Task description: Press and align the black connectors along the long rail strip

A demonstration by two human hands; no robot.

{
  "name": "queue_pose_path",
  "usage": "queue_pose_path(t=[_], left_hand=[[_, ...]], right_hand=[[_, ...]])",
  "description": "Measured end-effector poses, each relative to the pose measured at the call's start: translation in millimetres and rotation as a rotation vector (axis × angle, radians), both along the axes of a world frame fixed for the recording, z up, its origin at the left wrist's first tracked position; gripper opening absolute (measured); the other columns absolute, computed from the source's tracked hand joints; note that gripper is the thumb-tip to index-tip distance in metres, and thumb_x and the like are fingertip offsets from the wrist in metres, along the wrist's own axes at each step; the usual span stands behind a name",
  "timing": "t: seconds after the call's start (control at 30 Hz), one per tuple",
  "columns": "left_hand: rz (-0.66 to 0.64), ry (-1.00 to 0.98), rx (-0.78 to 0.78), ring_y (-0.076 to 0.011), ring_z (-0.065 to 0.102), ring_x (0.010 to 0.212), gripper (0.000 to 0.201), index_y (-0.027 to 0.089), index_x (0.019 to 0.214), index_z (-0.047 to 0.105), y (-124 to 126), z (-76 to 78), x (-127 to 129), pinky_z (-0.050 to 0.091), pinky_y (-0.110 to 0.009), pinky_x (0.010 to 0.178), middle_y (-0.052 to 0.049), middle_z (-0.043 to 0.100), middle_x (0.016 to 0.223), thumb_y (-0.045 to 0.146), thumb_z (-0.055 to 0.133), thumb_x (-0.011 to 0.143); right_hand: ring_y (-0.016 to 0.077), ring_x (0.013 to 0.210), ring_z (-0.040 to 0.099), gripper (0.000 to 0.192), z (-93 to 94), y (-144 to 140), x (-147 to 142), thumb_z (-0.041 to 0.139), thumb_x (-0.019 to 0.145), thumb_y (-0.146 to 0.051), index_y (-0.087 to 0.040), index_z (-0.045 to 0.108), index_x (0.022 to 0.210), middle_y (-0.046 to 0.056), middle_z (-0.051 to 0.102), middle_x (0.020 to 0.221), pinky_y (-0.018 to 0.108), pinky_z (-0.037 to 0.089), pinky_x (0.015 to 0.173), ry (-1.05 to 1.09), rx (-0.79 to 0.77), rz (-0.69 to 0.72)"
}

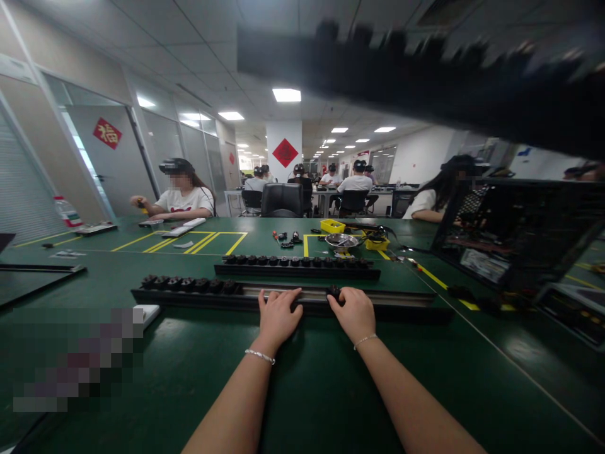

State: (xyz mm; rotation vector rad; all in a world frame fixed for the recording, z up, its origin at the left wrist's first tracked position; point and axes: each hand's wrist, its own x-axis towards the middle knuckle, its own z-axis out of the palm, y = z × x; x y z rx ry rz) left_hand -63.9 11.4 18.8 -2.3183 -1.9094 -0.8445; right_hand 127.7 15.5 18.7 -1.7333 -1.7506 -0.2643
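Note:
A long black rail (401, 311) lies across the table before me. Black knob-like parts (189, 285) fill the left stretch of its channel, and its right stretch shows a bare light-coloured strip (307, 294). My left hand (278, 318) rests on the middle of the rail, fingers spread, with nothing in it. At the channel, my right hand (355, 313) pinches a single black knob-like part (333, 291) between thumb and finger; the fingers hide some of it. Just behind lies a second black rail (293, 271) bearing a full row of similar parts.
Behind the rails stand a metal bowl (341, 241) and a yellow bin (333, 226). An open computer case (515, 233) is on the right. A blurred dark strip (401, 82) crosses the upper right. Co-workers (182, 195) sit across the table and beyond.

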Motion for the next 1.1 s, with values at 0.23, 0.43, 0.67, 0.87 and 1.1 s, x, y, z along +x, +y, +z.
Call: queue_pose_path(t=[0.23,0.43,0.67,0.87,1.1], left_hand=[[0.009,-0.005,-0.009,-0.0221,0.051,0.107,0.036,0.037,0.118,0.056,-1,1.6,1,0.007,-0.053,0.11,0.004,0.065,0.117,0.038,0.048,0.083],[-0.017,-0.014,0.001,-0.0221,0.051,0.106,0.028,0.036,0.108,0.062,-3,3.1,1,0.009,-0.053,0.109,0.005,0.067,0.111,0.037,0.048,0.083],[-0.002,0.013,-0.014,-0.0224,0.052,0.102,0.026,0.031,0.097,0.067,-8,6.7,4,0.028,-0.043,0.098,0.002,0.07,0.104,0.042,0.049,0.082],[-0.025,0.042,-0.041,-0.0232,0.054,0.098,0.026,0.029,0.091,0.068,-17,10.9,6,0.033,-0.041,0.09,0.001,0.071,0.098,0.046,0.051,0.08],[-0.065,0.057,-0.051,-0.0234,0.055,0.094,0.026,0.029,0.087,0.069,-20,13.5,8,0.034,-0.041,0.086,0.0,0.071,0.092,0.047,0.052,0.079]], right_hand=[[0.0226,0.098,0.053,0.032,0.9,3,-7,0.049,0.081,-0.044,-0.024,0.062,0.102,0.006,0.065,0.101,0.039,0.031,0.09,0.089,0.036,-0.036],[0.0233,0.101,0.053,0.029,5.0,-1,-10,0.049,0.081,-0.041,-0.025,0.065,0.1,0.005,0.066,0.103,0.044,0.026,0.096,0.12,-0.015,-0.044],[0.0225,0.099,0.053,0.026,5.5,-9,-9,0.051,0.079,-0.037,-0.024,0.065,0.097,0.006,0.066,0.098,0.039,0.032,0.088,0.095,-0.008,-0.072],[0.0225,0.096,0.053,0.022,3.0,-20,-6,0.052,0.078,-0.036,-0.026,0.064,0.094,0.005,0.066,0.096,0.037,0.032,0.084,0.1,0.0,-0.102],[0.023,0.099,0.052,0.022,4.9,-29,-3,0.052,0.077,-0.035,-0.026,0.063,0.095,0.005,0.064,0.1,0.037,0.032,0.083,0.118,-0.045,-0.122]])
